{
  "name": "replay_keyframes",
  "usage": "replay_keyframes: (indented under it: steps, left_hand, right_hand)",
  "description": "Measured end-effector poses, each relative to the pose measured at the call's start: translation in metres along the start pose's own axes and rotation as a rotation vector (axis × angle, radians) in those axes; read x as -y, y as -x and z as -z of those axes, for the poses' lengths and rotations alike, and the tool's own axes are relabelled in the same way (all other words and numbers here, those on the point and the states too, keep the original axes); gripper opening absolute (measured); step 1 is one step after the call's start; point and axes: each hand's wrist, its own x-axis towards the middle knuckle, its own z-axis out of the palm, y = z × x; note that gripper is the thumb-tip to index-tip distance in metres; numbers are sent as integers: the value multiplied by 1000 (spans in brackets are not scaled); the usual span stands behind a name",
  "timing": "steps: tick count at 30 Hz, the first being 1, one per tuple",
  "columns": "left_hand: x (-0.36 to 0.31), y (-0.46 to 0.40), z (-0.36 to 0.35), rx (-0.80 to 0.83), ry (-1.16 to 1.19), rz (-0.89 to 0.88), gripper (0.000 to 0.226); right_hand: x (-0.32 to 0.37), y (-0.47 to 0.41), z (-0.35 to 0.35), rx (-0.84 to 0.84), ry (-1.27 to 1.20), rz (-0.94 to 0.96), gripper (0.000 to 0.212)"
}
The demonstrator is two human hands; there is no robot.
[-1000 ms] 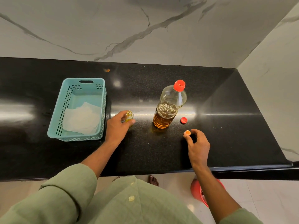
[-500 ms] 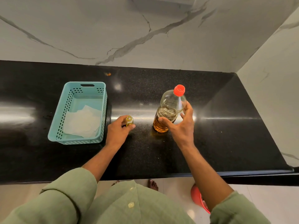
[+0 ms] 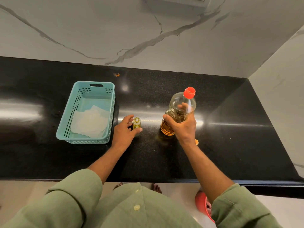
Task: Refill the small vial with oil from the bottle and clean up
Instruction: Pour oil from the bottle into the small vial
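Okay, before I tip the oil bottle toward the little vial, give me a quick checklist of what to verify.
1. Vial mouth uncapped: ok, it looks open.
2. Left hand steadies the vial upright on the counter: ok.
3. Right hand grips the oil bottle round its body: ok.
4. Bottle spout open: cannot tell; a red top sits on the neck.
5. Tissue ready in the basket for drips: ok.
6. Small orange cap clear of the pour path: ok, it lies behind the right wrist.

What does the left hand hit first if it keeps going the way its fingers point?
The vial: the left hand already grips it. Past it, that line runs up and right over bare counter, left of the oil bottle; depth is unclear.
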Motion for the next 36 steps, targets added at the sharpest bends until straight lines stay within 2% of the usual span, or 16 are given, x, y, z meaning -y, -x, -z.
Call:
replay_keyframes:
  steps: [9,14,17,21,24,29,36]
  left_hand:
    - [-6,4,-1,-3,-16,-37,51]
    - [-8,7,0,-8,-5,-49,48]
    - [-13,9,2,-43,10,-76,45]
    - [-25,12,7,-100,50,-150,44]
    - [-34,13,12,-161,14,-239,48]
    - [-52,13,21,-219,30,-304,51]
    - [-71,17,29,-251,88,-347,54]
  right_hand:
    - [2,-1,-2,-22,0,-13,76]
    - [14,-4,-6,-65,-18,-7,74]
    - [16,-7,-9,-82,-11,16,66]
    - [24,-7,-11,-19,43,90,60]
    - [36,-8,-10,60,94,177,65]
    - [58,-12,-6,161,254,338,81]
    - [76,-25,11,258,631,399,87]
